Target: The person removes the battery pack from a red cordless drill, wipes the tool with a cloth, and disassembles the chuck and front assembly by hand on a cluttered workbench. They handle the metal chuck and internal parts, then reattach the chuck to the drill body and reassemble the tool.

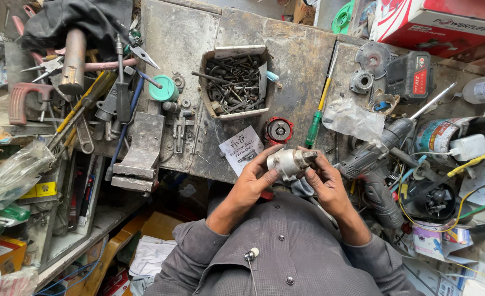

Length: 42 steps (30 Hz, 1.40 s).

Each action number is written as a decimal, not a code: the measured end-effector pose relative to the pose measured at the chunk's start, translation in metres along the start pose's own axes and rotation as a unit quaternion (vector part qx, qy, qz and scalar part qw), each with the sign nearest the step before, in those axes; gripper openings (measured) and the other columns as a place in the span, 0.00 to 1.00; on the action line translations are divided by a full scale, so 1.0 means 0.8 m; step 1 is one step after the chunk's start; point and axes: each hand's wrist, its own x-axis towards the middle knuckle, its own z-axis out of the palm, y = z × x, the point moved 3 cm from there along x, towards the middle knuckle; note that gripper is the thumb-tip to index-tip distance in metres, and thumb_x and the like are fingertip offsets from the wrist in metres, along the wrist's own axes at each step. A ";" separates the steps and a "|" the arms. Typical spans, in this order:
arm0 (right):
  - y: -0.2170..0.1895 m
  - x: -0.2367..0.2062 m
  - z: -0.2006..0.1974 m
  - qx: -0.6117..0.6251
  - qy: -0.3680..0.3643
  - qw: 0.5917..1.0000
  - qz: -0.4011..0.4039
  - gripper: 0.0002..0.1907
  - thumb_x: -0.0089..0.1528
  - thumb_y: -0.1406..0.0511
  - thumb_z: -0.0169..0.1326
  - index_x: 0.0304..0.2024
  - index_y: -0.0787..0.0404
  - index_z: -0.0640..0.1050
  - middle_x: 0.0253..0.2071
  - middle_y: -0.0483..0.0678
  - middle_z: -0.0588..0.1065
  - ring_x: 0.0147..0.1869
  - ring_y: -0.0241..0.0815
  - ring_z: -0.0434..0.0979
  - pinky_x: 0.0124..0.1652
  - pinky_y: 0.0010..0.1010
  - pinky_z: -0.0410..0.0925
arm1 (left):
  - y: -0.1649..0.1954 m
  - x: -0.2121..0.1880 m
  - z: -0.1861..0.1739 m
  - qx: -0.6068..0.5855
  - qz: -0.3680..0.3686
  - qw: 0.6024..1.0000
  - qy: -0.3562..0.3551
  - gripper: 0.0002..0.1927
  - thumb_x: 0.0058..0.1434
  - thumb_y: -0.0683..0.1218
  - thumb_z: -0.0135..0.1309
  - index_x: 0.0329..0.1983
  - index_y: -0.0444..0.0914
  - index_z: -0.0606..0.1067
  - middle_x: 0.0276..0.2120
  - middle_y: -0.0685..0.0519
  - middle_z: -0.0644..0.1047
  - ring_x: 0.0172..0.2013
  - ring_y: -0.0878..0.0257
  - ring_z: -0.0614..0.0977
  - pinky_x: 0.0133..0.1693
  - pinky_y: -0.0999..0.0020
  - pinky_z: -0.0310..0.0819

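Note:
A silver metal gear housing (287, 162) with a short shaft end sits between both hands, just above my lap at the near edge of a worn metal workbench (292, 60). My left hand (251, 183) cups its left side, thumb on top. My right hand (325, 181) pinches the shaft end on its right side. A red and black round part (279, 131) lies on the bench just beyond the housing, beside a small white printed card (241, 149). A grey power drill body (371, 159) rests right of my right hand.
A cardboard box of screws and bolts (234, 82) stands mid-bench. A bench vise (141, 151) and piled hand tools (83, 93) crowd the left. A green-handled screwdriver (319, 112), a battery pack (410, 74), plastic bags, wires and a red carton (434, 22) fill the right.

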 end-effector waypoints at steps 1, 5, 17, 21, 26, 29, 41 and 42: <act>-0.006 0.001 -0.002 -0.038 0.000 0.999 -0.023 0.25 0.70 0.59 0.52 0.64 0.68 0.71 0.63 0.50 0.69 0.62 0.40 0.72 0.59 0.31 0.67 | -0.002 0.001 0.000 -0.034 -0.011 0.999 -0.007 0.31 0.71 0.46 0.53 0.75 0.34 0.61 0.63 0.46 0.72 0.63 0.59 0.74 0.64 0.62 0.68; -0.018 0.007 -0.002 -0.041 -0.004 0.998 -0.036 0.23 0.69 0.62 0.55 0.64 0.67 0.72 0.63 0.49 0.68 0.65 0.39 0.71 0.63 0.29 0.65 | -0.005 0.004 0.002 -0.142 -0.042 0.988 -0.034 0.32 0.72 0.49 0.51 0.75 0.33 0.59 0.64 0.46 0.70 0.63 0.57 0.73 0.64 0.61 0.68; -0.026 0.011 0.007 -0.031 -0.024 0.997 -0.067 0.28 0.68 0.59 0.56 0.66 0.66 0.69 0.67 0.52 0.69 0.70 0.42 0.70 0.67 0.34 0.63 | -0.013 0.007 0.001 -0.222 -0.079 0.968 -0.083 0.31 0.78 0.55 0.42 0.76 0.31 0.58 0.63 0.43 0.71 0.58 0.53 0.76 0.59 0.54 0.73; -0.017 0.013 0.003 0.011 -0.001 1.000 -0.023 0.28 0.67 0.58 0.57 0.65 0.66 0.69 0.63 0.52 0.74 0.66 0.42 0.73 0.64 0.34 0.66 | -0.012 0.009 0.003 -0.201 -0.081 0.974 -0.065 0.33 0.76 0.57 0.40 0.75 0.33 0.57 0.62 0.45 0.71 0.57 0.56 0.78 0.57 0.56 0.74; 0.009 0.014 -0.013 0.054 0.066 0.996 -0.007 0.25 0.69 0.60 0.54 0.65 0.68 0.69 0.61 0.53 0.75 0.63 0.42 0.74 0.63 0.35 0.67 | -0.010 0.011 0.000 -0.150 -0.063 0.986 -0.039 0.33 0.75 0.58 0.40 0.75 0.35 0.56 0.57 0.45 0.73 0.53 0.59 0.79 0.57 0.62 0.75; 0.027 0.016 -0.027 0.145 0.112 0.983 -0.006 0.24 0.71 0.61 0.51 0.66 0.69 0.68 0.59 0.52 0.74 0.62 0.42 0.75 0.63 0.37 0.67 | -0.007 0.003 -0.012 -0.122 -0.046 0.991 -0.017 0.31 0.75 0.56 0.41 0.73 0.32 0.60 0.54 0.44 0.74 0.52 0.60 0.79 0.57 0.62 0.75; 0.003 0.073 -0.023 -0.097 0.141 0.981 -0.096 0.20 0.72 0.67 0.52 0.65 0.68 0.70 0.57 0.48 0.75 0.59 0.35 0.74 0.60 0.28 0.67 | 0.002 -0.020 -0.046 -0.089 0.012 0.988 0.124 0.16 0.70 0.45 0.51 0.57 0.31 0.73 0.43 0.50 0.79 0.42 0.64 0.79 0.47 0.69 0.74; -0.003 0.078 -0.015 -0.108 0.134 0.980 -0.101 0.20 0.72 0.67 0.53 0.64 0.68 0.69 0.57 0.48 0.75 0.59 0.35 0.75 0.60 0.28 0.68 | 0.003 -0.021 -0.049 -0.094 0.017 0.987 0.132 0.16 0.70 0.44 0.51 0.57 0.32 0.73 0.43 0.50 0.78 0.42 0.64 0.79 0.46 0.69 0.74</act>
